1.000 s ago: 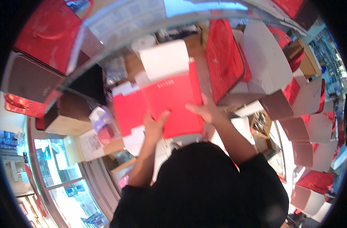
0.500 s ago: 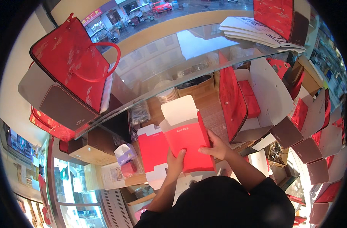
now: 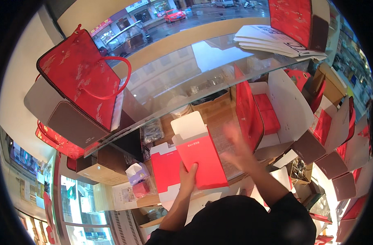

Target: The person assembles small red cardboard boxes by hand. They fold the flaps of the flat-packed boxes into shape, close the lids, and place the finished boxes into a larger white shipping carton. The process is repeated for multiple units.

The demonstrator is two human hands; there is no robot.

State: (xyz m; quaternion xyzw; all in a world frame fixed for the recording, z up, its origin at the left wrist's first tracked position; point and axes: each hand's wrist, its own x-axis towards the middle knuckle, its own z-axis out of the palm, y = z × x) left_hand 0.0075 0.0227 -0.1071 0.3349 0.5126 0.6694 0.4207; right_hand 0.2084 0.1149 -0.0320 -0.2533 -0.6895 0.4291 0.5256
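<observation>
A red carton point(image 3: 200, 161) stands in front of me, its white top flap point(image 3: 189, 123) raised. My left hand point(image 3: 188, 175) holds the carton by its lower left side, the thumb lying on the red front panel. Off the carton to the right is my right hand point(image 3: 237, 149), smeared by motion, so its fingers cannot be made out. Left of the carton, partly behind it, a red and white flat carton piece point(image 3: 165, 169) lies on the wooden surface.
An open red gift bag point(image 3: 248, 112) with red boxes point(image 3: 267, 114) inside stands to the right, more bags beyond it. A glass shelf point(image 3: 162, 87) crosses ahead, bearing a closed red bag point(image 3: 78, 73). A purple tissue pack point(image 3: 136, 173) sits at left.
My right hand has let go of the carton and moved up and away to its right. My left hand keeps its hold. The view has shifted slightly.
</observation>
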